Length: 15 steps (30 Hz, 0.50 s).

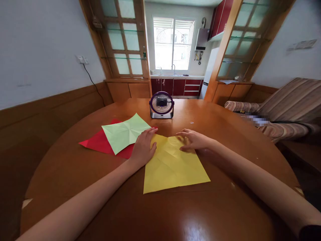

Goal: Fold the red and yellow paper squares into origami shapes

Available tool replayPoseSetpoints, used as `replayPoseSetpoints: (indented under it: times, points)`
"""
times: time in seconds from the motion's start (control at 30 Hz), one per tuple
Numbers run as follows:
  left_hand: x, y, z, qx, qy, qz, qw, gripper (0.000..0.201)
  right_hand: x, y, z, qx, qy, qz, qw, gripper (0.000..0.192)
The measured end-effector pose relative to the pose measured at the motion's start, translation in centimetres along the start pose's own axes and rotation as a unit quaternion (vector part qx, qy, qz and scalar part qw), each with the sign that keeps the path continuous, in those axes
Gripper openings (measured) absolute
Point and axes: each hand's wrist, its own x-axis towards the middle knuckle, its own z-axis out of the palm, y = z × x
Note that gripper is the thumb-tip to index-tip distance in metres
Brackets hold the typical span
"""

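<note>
"Yellow paper [173, 167] lies creased on the tabletop [120, 214], its far part between the two hands. Where's the risk?"

"At the left hand [142, 147], I'd say. It rests over the left far side, fingers close together, thumb standing apart on the yellow, nothing pinched. It also overlaps the green sheet [126, 132], and a tip of the red sheet [100, 142] shows past its fingertips. A sideways slide there could drag all three."

"And the right hand [193, 139]?"

"Thumb and fingers spread at the right far corner, pinching nothing I can make out. I can't tell whether the fingertips touch. Uneven pressure could wrinkle that corner or add a stray crease."

"Does the fan [162, 104] matter?"

"It stands upright beyond the sheets. I can't tell if it's running; a draught might lift the green one, which doesn't look pressed quite flat."
</note>
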Motion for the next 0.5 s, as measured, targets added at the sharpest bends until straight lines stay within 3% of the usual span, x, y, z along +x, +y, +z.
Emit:
replayPoseSetpoints:
  times: [0.07,0.27,0.37,0.5]
  points:
    - [0.0,-0.2,0.0,0.044,-0.014,0.036,0.998,0.052,0.4,0.1,-0.3,-0.02,-0.011,0.009,1.0,0.07]
    - [-0.2,-0.4,0.6,0.067,-0.123,0.192,0.971,0.035,1.6,0.4,-1.5,-0.048,-0.077,0.054,0.994,0.081]
    - [-0.3,-0.3,0.6,0.079,-0.143,0.195,0.967,0.033,2.2,0.3,-1.9,-0.045,-0.096,0.058,0.993,0.076]
    - [-0.3,0.1,0.4,0.117,-0.123,0.144,0.975,0.029,2.7,-0.2,-2.2,-0.079,-0.124,0.095,0.985,0.071]
